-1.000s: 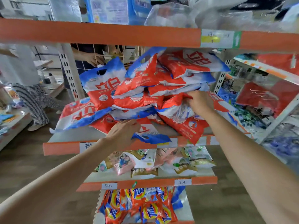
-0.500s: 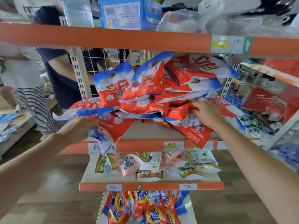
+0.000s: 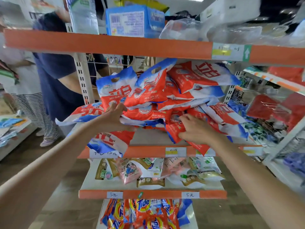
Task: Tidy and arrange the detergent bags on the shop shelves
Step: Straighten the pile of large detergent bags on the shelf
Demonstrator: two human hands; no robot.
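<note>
We see a middle shelf (image 3: 148, 151) with an orange front edge, carrying a loose heap of red, white and blue detergent bags (image 3: 165, 96) piled against its far side and spilling to the right. One detergent bag (image 3: 110, 141) lies at the near left, drooping over the shelf's front edge and covering part of a handwritten price label (image 3: 105, 153). The left hand (image 3: 115, 116) reaches into the left side of the heap, its fingers spread and pushed in among the bags at the base of an upright one; we cannot tell whether it grips any of them. The right hand (image 3: 196, 129) rests on the bags at the near right, its thumb and fingers curled round the edge of a red bag (image 3: 173, 129). The two hands are well apart. Below, a lower shelf (image 3: 151, 194) holds small pink and gold sachets (image 3: 148, 171), and orange Tide bags (image 3: 143, 212) fill the lowest level. A person in a dark blue shirt (image 3: 61, 83) stands far left.
</note>
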